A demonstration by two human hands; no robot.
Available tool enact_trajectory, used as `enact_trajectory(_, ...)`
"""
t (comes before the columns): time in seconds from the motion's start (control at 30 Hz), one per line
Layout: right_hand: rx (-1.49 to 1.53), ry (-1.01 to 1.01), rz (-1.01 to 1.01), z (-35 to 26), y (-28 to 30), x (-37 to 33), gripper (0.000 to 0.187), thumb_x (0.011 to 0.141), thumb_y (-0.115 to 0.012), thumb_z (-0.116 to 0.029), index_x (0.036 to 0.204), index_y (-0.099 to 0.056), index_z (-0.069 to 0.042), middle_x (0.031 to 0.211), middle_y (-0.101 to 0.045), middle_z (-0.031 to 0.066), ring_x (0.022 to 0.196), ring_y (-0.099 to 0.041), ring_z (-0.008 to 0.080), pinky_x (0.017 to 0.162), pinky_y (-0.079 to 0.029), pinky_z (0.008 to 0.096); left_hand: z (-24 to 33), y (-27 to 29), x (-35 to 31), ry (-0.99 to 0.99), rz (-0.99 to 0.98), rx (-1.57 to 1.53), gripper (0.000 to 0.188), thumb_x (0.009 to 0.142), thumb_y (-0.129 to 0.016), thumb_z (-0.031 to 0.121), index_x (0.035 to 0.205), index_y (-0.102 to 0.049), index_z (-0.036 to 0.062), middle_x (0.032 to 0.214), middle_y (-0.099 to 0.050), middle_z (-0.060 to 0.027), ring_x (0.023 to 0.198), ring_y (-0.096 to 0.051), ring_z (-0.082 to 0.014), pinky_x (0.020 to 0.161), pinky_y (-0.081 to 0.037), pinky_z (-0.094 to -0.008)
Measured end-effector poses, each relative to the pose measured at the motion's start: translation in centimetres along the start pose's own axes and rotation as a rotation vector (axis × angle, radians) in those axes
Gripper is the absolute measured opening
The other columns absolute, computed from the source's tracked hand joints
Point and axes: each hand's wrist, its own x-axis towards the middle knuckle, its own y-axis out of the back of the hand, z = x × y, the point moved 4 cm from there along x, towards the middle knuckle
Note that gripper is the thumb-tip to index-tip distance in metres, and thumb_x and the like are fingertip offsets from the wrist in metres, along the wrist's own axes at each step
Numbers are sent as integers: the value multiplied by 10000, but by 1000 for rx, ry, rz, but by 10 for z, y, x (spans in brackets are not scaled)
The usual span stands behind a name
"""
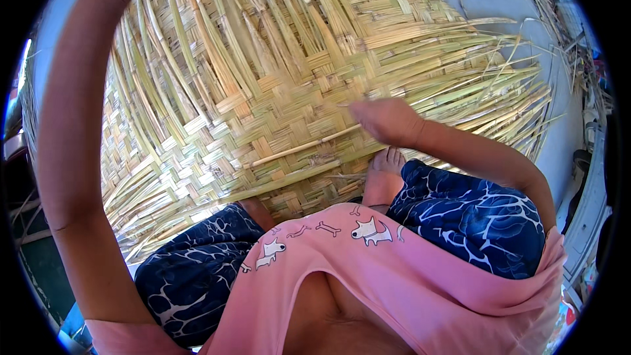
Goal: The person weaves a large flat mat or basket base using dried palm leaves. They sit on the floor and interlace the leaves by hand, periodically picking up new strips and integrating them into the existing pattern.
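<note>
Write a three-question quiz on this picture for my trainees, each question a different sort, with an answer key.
1. True or false: in the picture, the right hand appears over the woven mat.
2. Short answer: which arm runs up to the picture's top edge?
3. Fill in the blank: the top printed with cartoon dogs is ____.

Key:
1. True.
2. The left arm.
3. Pink.
</note>
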Motion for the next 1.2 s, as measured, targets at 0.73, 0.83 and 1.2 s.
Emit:
enact_trajectory(0.73,53,-314,92,136,73,179,322,748,-542,-229,886,-570,60,810,-623,219,798,-617,337,735,-474,401,-155,-126,-184,683,-444,133,406,758,-633,199,1140,-549,92,887,-625,-142,854,-608,-321,771,-473,-392)
enact_trajectory(0.83,-9,-323,83,139,72,194,318,743,-543,-225,882,-571,59,789,-621,219,766,-619,335,697,-486,389,-175,-140,-190,634,-402,27,338,754,-632,177,1076,-570,99,828,-616,-145,811,-620,-276,743,-483,-342)
enact_trajectory(1.2,243,-482,247,138,86,173,264,782,-520,-204,933,-559,9,719,-614,133,671,-597,263,639,-469,379,-146,-134,-179,1240,-310,-1137,321,804,-652,245,1021,-548,31,881,-639,-71,698,-641,-171,625,-554,-287)
